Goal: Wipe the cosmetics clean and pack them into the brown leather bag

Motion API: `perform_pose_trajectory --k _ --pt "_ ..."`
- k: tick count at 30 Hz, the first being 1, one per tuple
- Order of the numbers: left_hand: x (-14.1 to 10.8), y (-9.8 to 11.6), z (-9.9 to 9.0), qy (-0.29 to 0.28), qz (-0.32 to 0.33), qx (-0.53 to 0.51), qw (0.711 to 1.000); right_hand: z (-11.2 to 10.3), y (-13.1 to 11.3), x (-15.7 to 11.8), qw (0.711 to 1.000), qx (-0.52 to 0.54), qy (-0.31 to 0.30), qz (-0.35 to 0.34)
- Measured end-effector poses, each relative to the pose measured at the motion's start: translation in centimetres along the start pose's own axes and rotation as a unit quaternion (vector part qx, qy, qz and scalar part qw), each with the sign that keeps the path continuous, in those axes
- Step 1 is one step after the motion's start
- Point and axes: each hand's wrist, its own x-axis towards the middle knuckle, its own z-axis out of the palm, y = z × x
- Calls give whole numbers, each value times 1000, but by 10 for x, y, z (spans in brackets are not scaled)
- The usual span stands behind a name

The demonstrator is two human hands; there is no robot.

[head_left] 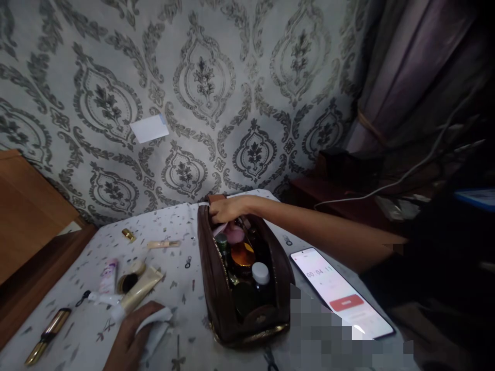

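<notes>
A brown zip-up toiletry bag (211,293) stands unzipped on the patterned white cloth. Inside it are a white-capped bottle (260,274), an amber round lid or jar (243,254), a dark round lid (245,299) and a pink item (234,233). My right hand (228,209) reaches into the far end of the bag, its fingers curled downward; whatever they hold is hidden. At the lower left, my left hand (135,332) is closed on a crumpled white tissue (157,322), beside a beige squeeze tube (143,291).
Left of the bag lie a pink-and-white tube (109,275), a black-and-gold cosmetic tube (48,335), a small gold item (128,235) and a slim beige item (164,244). A phone (340,293) showing a timer lies to the right. Patterned wallpaper (204,93) rises behind.
</notes>
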Motion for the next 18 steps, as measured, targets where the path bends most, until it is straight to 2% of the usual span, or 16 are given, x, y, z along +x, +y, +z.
perform_pose_trajectory --k 2,6,10,14,16,18 --pt "2 -3 2 -12 0 -15 1000 2 -5 12 999 -12 -37 28" --pt "4 -13 0 -37 8 -14 999 10 -8 31 994 -36 -68 83" --pt "1 -24 0 -51 8 -10 999 11 -6 30 978 -80 -154 115" --pt "-1 -31 3 12 5 2 1000 3 -6 15 970 -70 -215 90" --pt "-1 -30 4 16 -3 1 1000 -1 -8 7 967 -47 -243 67" --pt "1 -23 3 -3 -13 -9 1000 -4 -10 -2 969 -37 -240 42"
